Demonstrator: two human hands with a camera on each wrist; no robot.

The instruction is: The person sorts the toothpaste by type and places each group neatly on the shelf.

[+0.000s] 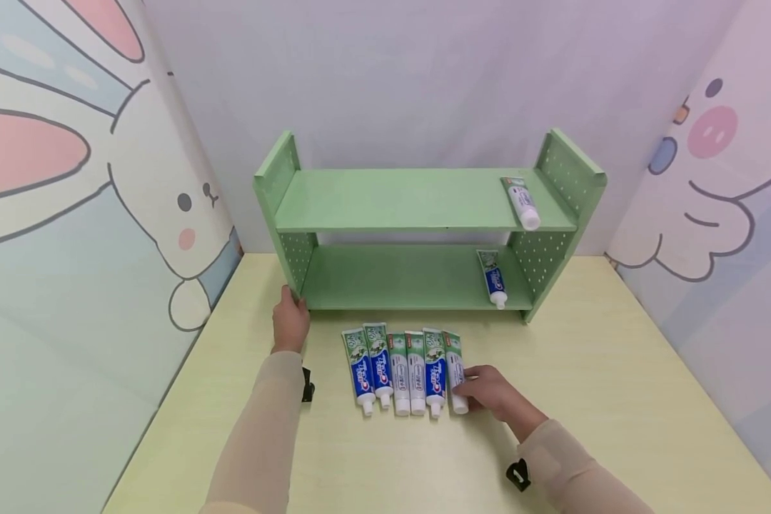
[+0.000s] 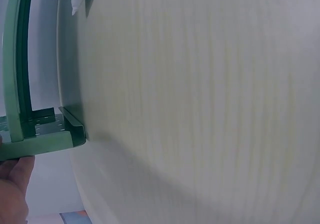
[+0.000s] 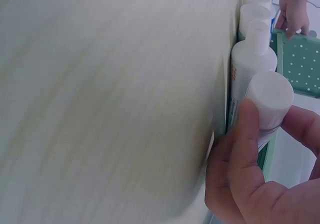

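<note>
A row of several toothpaste tubes (image 1: pixel 415 375) lies on the table in front of a green two-tier shelf (image 1: pixel 417 278). My right hand (image 1: pixel 491 391) pinches the rightmost tube (image 1: pixel 455 371), a white and green one, near its cap. In the right wrist view, the thumb and fingers of the right hand (image 3: pixel 260 169) close around that tube's white cap end (image 3: pixel 272 96). My left hand (image 1: pixel 290 321) grips the lower front edge of the shelf's left side panel. In the left wrist view, only part of the left hand (image 2: pixel 17 184) shows against the green panel (image 2: pixel 42 144).
A white and green tube (image 1: pixel 522 203) lies on the top tier at the right. A blue and green tube (image 1: pixel 492 278) lies on the lower tier, also at the right. Cartoon-printed walls (image 1: pixel 186 178) border the pale table (image 1: pixel 392 464).
</note>
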